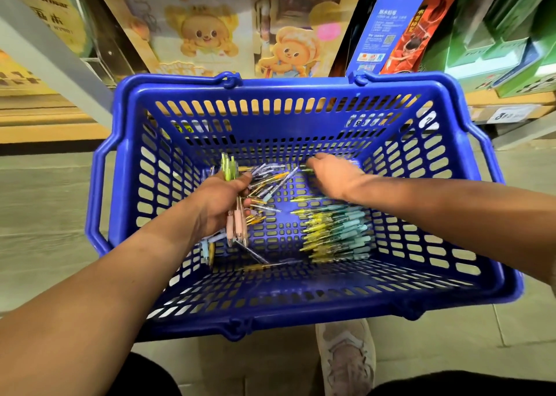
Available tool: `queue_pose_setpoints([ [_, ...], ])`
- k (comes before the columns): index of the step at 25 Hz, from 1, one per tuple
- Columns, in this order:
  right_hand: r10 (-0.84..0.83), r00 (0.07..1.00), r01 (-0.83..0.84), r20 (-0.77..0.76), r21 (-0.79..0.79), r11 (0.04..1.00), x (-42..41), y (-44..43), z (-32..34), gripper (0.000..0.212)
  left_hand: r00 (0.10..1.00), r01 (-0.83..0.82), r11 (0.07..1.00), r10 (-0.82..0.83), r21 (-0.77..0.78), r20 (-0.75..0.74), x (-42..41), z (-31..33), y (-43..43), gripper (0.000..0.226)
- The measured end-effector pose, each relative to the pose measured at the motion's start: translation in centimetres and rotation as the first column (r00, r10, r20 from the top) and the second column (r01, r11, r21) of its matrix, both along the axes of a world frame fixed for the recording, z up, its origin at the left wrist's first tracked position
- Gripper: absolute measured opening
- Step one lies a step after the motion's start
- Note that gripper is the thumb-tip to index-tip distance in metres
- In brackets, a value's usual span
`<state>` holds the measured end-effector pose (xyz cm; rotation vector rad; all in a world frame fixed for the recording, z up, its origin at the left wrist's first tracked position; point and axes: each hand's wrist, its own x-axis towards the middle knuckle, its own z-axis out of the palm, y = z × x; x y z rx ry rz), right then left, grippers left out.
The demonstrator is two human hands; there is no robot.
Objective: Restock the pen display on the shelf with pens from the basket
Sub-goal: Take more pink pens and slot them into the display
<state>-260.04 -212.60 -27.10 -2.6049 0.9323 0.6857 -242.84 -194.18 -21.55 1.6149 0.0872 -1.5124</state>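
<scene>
Presently left hand (221,204) grips a bundle of pens (237,225) low inside the basket (301,308); right hand (331,176) reaches among loose pens (272,182), its grasp not discernible; advise adding few at once, tips aligned.

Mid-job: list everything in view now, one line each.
Blue slotted plastic basket: one, centre.
Stacked yellow-and-teal pens: many, basket floor, right.
Loose pastel pens: many, mixed, basket floor, left and centre.
Bundle of pink-barrelled pens: several, pink and green, left hand.
Cartoon bear display cards: two, yellow, shelf behind basket.
Tall blue box: one, right of cards.
Green boxes: several, far right shelf.
Pale pink shoe: one, below basket.
Left hand: holds the bundle.
Right hand: far basket floor, hold unclear.
</scene>
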Motion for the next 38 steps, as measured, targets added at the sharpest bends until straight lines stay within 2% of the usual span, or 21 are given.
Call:
queue_pose_setpoints([
  [2,0.148,0.980,-0.164,-0.135,-0.114,0.980,-1.0,-1.4,-0.2,0.057,1.000,0.017,1.000,-0.017,-0.001,0.004,0.1,0.0,0.0,0.036],
  [7,0.377,0.880,-0.444,-0.288,-0.222,0.868,-0.5,-2.0,-1.2,0.062,0.998,0.061,0.997,-0.061,0.037,0.014,0.3,-0.2,0.0,0.019],
  [10,0.460,0.819,-0.552,-0.344,-0.252,0.795,-0.5,-1.6,-1.7,0.060,0.995,0.092,0.993,-0.095,0.068,0.036,0.3,-0.8,0.2,0.049],
  [11,0.481,0.797,-0.584,-0.365,-0.261,0.769,-0.6,-1.5,-1.8,0.056,0.995,0.085,0.994,-0.088,0.076,0.035,0.3,-1.0,0.3,0.051],
  [12,0.497,0.779,-0.609,-0.383,-0.271,0.745,-0.7,-1.4,-1.9,0.052,0.996,0.084,0.994,-0.087,0.072,0.031,0.4,-1.3,0.4,0.043],
  [13,0.506,0.766,-0.626,-0.397,-0.278,0.729,-0.7,-1.3,-2.0,0.050,0.996,0.081,0.994,-0.083,0.067,0.021,0.5,-1.3,0.4,0.028],
  [15,0.492,0.774,-0.614,-0.399,-0.281,0.738,-0.9,-1.4,-2.1,0.053,0.997,0.076,0.995,-0.077,0.063,0.008,0.4,-1.4,0.3,0.016],
  [17,0.434,0.827,-0.536,-0.356,-0.270,0.800,-0.7,-1.7,-1.7,0.053,0.999,0.051,0.998,-0.052,0.048,0.016,0.5,-1.5,0.4,0.018],
  [19,0.353,0.896,-0.422,-0.270,-0.271,0.865,-0.5,-1.7,-1.0,0.042,0.999,0.039,0.999,-0.040,0.036,0.020,0.6,-1.5,0.4,0.023],
  [21,0.335,0.931,-0.363,-0.144,-0.276,0.890,-0.5,-1.8,-0.6,0.030,0.999,0.024,0.999,-0.024,0.024,0.030,0.5,-1.3,0.3,0.023],
  [23,0.284,0.956,-0.272,0.076,-0.135,0.953,-0.1,-0.9,0.2,0.015,0.999,-0.005,1.000,0.005,-0.001,0.040,0.4,-1.3,0.2,0.022],
  [24,0.165,0.965,-0.177,0.204,0.040,0.983,0.2,0.1,0.8,0.005,0.999,-0.020,1.000,0.021,-0.015,0.040,0.3,-1.2,0.2,0.022],
  [25,-0.012,0.960,-0.063,0.281,0.254,0.965,0.7,1.5,1.4,0.007,0.999,-0.036,0.999,0.037,-0.028,0.034,0.3,-1.2,0.1,0.022],
  [27,-0.348,0.888,0.101,0.301,0.611,0.785,2.0,4.2,2.4,0.012,0.999,-0.050,0.998,0.051,-0.049,0.011,0.2,-1.0,0.1,0.023],
  [28,-0.465,0.843,0.146,0.271,0.716,0.683,2.5,5.3,2.6,0.009,0.999,-0.048,0.997,0.047,-0.054,-0.007,0.2,-0.9,0.1,0.024],
  [30,-0.610,0.765,0.203,0.208,0.820,0.535,3.5,6.7,2.6,0.006,0.999,-0.033,0.998,0.032,-0.052,-0.028,0.1,-0.8,0.1,0.024],
  [32,-0.677,0.712,0.225,0.186,0.853,0.471,4.1,7.4,2.7,0.009,1.000,-0.008,0.999,0.007,-0.044,-0.026,-0.1,-0.5,0.2,0.026],
  [34,-0.698,0.694,0.200,0.176,0.884,0.422,4.3,7.7,2.5,0.008,1.000,0.001,0.999,-0.002,-0.050,-0.029,-0.3,-0.3,0.2,0.027],
  [37,-0.729,0.681,0.196,0.068,0.942,0.271,3.7,6.9,2.0,0.011,1.000,-0.008,0.999,0.007,-0.050,-0.025,-0.4,-0.2,0.2,0.028],
  [38,-0.718,0.694,0.229,0.055,0.928,0.293,3.3,6.1,1.7,0.013,1.000,-0.016,0.999,0.015,-0.046,-0.022,-0.2,-0.2,0.2,0.028],
])
